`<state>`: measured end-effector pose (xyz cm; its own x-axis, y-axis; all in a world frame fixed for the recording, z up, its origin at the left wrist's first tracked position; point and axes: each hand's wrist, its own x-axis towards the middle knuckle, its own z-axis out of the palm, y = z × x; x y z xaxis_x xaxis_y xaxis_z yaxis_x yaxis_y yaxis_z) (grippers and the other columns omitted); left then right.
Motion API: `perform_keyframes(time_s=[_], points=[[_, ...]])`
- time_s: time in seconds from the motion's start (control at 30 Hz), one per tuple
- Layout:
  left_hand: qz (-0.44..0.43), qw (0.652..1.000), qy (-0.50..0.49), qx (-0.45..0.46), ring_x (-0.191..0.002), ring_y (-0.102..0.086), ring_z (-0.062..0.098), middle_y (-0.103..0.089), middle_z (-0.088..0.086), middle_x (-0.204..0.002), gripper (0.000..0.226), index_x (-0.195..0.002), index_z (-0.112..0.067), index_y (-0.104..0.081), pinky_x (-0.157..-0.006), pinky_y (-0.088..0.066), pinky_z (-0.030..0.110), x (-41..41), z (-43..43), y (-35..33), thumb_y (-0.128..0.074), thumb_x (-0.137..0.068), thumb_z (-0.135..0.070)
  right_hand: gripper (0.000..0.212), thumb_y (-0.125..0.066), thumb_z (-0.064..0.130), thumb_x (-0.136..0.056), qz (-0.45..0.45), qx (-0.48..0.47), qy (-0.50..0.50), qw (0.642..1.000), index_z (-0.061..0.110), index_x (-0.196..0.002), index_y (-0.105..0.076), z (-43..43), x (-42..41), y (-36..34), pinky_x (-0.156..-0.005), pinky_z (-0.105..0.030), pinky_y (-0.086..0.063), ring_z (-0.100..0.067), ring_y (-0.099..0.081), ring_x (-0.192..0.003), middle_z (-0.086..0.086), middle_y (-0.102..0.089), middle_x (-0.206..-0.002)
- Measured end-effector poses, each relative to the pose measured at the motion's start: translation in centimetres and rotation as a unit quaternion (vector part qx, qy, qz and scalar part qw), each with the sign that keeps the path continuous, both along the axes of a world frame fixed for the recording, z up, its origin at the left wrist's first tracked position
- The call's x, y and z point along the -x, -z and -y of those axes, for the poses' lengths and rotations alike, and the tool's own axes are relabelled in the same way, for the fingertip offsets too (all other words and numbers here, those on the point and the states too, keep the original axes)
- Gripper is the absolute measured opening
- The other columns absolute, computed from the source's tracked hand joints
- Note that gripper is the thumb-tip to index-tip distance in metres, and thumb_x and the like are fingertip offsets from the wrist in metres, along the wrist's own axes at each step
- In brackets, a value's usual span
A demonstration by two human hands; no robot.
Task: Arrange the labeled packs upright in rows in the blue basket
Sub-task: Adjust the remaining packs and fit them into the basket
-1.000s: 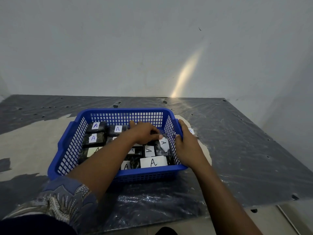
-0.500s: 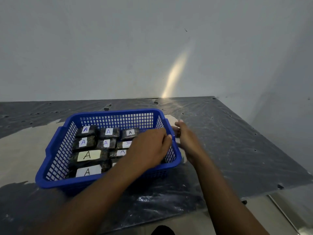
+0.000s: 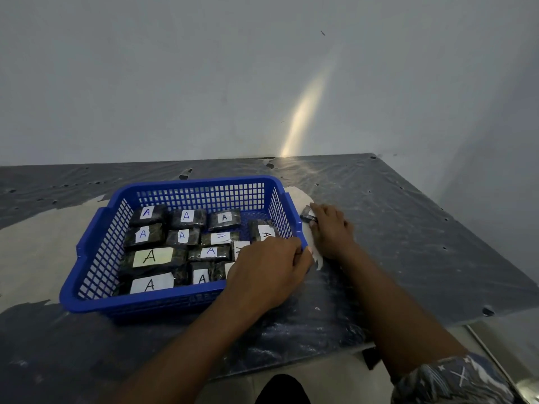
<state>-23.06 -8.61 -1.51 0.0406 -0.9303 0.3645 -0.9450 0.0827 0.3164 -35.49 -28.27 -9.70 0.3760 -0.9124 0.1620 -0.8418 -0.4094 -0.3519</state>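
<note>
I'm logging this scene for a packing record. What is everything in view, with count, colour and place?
Basket: one, blue plastic mesh, on the table left of centre.
Packs in the basket: about a dozen showing, dark wrap with white labels marked A, lying in rough rows; some hidden by the left hand.
Loose pack: one, dark with a white label, on the table just right of the basket, at the right hand's fingertips.
Table: one, covered in dark plastic sheet with pale patches.
Wall: grey-white, behind the table.
Left hand: on the basket's near right corner.
Right hand: on the table, touching the loose pack.
</note>
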Motion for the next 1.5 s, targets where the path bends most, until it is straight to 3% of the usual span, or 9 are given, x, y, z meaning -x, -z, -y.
perform_keyframes(time_s=[0.17,0.3,0.4,0.5,0.63,0.8,0.9,1.07,1.5], points=[[-0.158,0.986,0.023,-0.051,-0.062,-0.057,0.007,-0.061,-0.006,-0.069,0.029,-0.074,-0.026,-0.053,-0.059,-0.045,0.023,-0.8,0.4,-0.4,-0.053,-0.092,-0.049,0.058,-0.063,0.022,-0.094,0.205,0.035,-0.018,0.978,0.023,-0.146,-0.035,-2.0,0.5,-3.1,-0.107,-0.049,-0.041,-0.022,-0.046,-0.128,-0.004,-0.047,-0.144],[-0.314,0.945,0.029,-0.090,-0.067,-0.060,0.002,-0.065,-0.011,-0.084,0.019,-0.087,-0.032,-0.061,-0.061,-0.048,0.022,-2.9,1.8,-2.7,-0.057,-0.090,-0.050,0.059,-0.066,0.020,-0.093,0.321,0.070,-0.085,0.941,0.024,-0.140,-0.030,-4.3,0.8,-7.2,-0.106,-0.029,-0.042,-0.008,-0.046,-0.126,0.001,-0.046,-0.140],[-0.356,0.933,-0.011,-0.056,-0.070,-0.065,0.005,-0.067,-0.011,-0.095,0.028,-0.102,-0.031,-0.065,-0.062,-0.052,0.025,-5.3,3.6,-5.2,-0.049,-0.095,-0.053,0.063,-0.070,0.018,-0.091,0.334,0.075,-0.135,0.930,0.027,-0.137,-0.029,-5.7,0.3,-10.0,-0.095,0.000,-0.034,0.018,-0.041,-0.122,0.011,-0.048,-0.137],[-0.448,0.891,-0.005,-0.079,-0.071,-0.071,0.006,-0.074,-0.008,-0.097,0.034,-0.106,-0.026,-0.071,-0.061,-0.056,0.024,-7.6,4.9,-7.4,-0.053,-0.093,-0.052,0.071,-0.074,0.018,-0.087,0.284,0.070,-0.196,0.936,0.037,-0.136,-0.026,-7.0,-0.8,-11.5,-0.095,0.000,-0.033,0.019,-0.040,-0.124,0.015,-0.050,-0.138],[-0.425,0.898,0.014,-0.115,-0.080,-0.074,0.008,-0.078,-0.007,-0.090,0.021,-0.100,-0.021,-0.076,-0.065,-0.058,0.022,-9.4,5.8,-7.7,-0.068,-0.089,-0.037,0.078,-0.077,0.022,-0.083,0.249,0.067,-0.214,0.942,0.035,-0.141,-0.027,-7.9,-2.4,-11.9,-0.103,-0.019,-0.033,0.010,-0.042,-0.127,0.020,-0.050,-0.139],[-0.458,0.883,-0.041,-0.093,-0.070,-0.073,0.008,-0.078,0.003,-0.085,0.017,-0.097,-0.012,-0.076,-0.058,-0.056,0.017,-11.3,6.8,-6.1,-0.073,-0.086,-0.024,0.086,-0.074,0.033,-0.087,0.237,-0.005,-0.157,0.959,0.032,-0.152,-0.017,-8.3,-3.8,-10.6,-0.105,-0.024,-0.025,-0.009,-0.032,-0.139,0.007,-0.031,-0.158],[-0.417,0.899,-0.105,-0.079,-0.071,-0.070,0.008,-0.075,0.001,-0.084,0.023,-0.102,-0.007,-0.074,-0.063,-0.055,0.020,-12.2,8.0,-4.8,-0.073,-0.086,-0.024,0.075,-0.066,0.032,-0.093,0.255,-0.054,-0.110,0.959,0.025,-0.153,-0.021,-9.2,-5.3,-9.1,-0.104,-0.029,-0.033,-0.019,-0.041,-0.139,0.002,-0.037,-0.156],[-0.362,0.912,-0.164,-0.103,-0.087,-0.057,0.016,-0.071,0.012,-0.114,0.028,-0.104,-0.009,-0.076,-0.082,-0.043,0.030,-12.7,10.1,-3.4,-0.075,-0.084,-0.029,0.070,-0.072,0.026,-0.087,0.229,0.014,-0.092,0.969,0.026,-0.146,-0.034,-10.1,-6.1,-7.9,-0.104,-0.032,-0.044,-0.014,-0.050,-0.126,0.005,-0.048,-0.142],[-0.299,0.906,-0.213,-0.211,-0.116,-0.057,0.036,-0.065,0.016,-0.121,0.049,-0.119,-0.006,-0.066,-0.108,-0.039,0.052,-13.3,12.1,-0.2,-0.074,-0.083,-0.038,0.081,-0.075,0.037,-0.085,0.201,0.018,-0.070,0.977,0.022,-0.150,-0.029,-10.6,-5.9,-7.8,-0.105,-0.032,-0.040,-0.015,-0.043,-0.133,0.005,-0.038,-0.151]])
